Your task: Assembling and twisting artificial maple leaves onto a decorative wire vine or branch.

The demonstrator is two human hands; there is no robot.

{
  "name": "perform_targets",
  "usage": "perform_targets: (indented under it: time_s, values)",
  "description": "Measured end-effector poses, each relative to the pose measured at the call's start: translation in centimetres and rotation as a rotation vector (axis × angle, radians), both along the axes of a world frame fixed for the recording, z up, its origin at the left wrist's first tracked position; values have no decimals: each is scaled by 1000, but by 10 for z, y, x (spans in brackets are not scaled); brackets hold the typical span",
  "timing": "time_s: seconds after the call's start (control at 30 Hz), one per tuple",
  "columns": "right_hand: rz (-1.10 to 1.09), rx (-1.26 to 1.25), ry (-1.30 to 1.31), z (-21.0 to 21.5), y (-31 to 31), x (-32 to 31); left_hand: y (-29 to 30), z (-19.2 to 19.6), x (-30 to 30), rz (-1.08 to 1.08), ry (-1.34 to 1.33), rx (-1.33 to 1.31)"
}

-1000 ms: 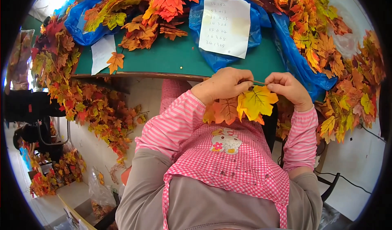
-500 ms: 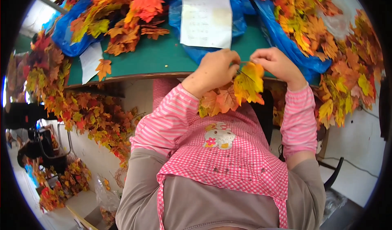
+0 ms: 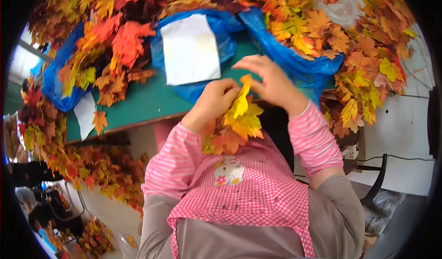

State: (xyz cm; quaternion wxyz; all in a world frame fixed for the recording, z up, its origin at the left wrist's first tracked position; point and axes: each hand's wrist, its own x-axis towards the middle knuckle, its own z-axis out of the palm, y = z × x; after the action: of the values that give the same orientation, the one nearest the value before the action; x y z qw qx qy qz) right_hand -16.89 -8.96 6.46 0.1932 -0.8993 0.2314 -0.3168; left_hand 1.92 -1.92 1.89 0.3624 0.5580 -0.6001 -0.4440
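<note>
Left hand [image 3: 209,103] and right hand [image 3: 275,85] meet just beyond the near edge of the worktop, above a pink checked apron [image 3: 258,194]. The left hand is curled closed, thumb against fingers, gripping a small leaf spray [image 3: 246,121] near its top. The spray lies between the hands, its yellow and orange leaves hanging below the left fingers. The right hand is partly open, fingers extended and thumb beside the upper yellow leaf; whether it touches the leaf cannot be told.

The worktop [image 3: 138,105] is green. From left to right it carries a blue bag [image 3: 69,101], a white paper slip [image 3: 85,114], a single orange leaf [image 3: 99,122] beside the slip, a pile of red leaves [image 3: 131,43], a white sheet [image 3: 191,52] resting on blue plastic [image 3: 226,43], and a further blue sack [image 3: 278,43] bordering heaped orange-yellow leaves [image 3: 317,24].

In the room, masses of autumn foliage [image 3: 87,164] hang at left; at right are a black curved bar [image 3: 380,181] and a dark cable [image 3: 405,156].
</note>
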Motion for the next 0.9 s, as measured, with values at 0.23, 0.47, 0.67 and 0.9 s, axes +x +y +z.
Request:
perform_targets:
  time_s: [0.23, 0.47, 0.67, 0.9]
  values:
    - [236, 166, 238, -27, 49, -2, -4, -12, -5, 173, 368, 233]
    - [57, 363, -121, -4, 22, -37, -2, -38, -30, 318, 70, -294]
    - [-854, -10, -147, -2, -124, -70, -2, -45, -32, 343, 8, -481]
    - [-777, 3, -202, -49, -176, -95, -1, -43, -34, 316, -38, -519]
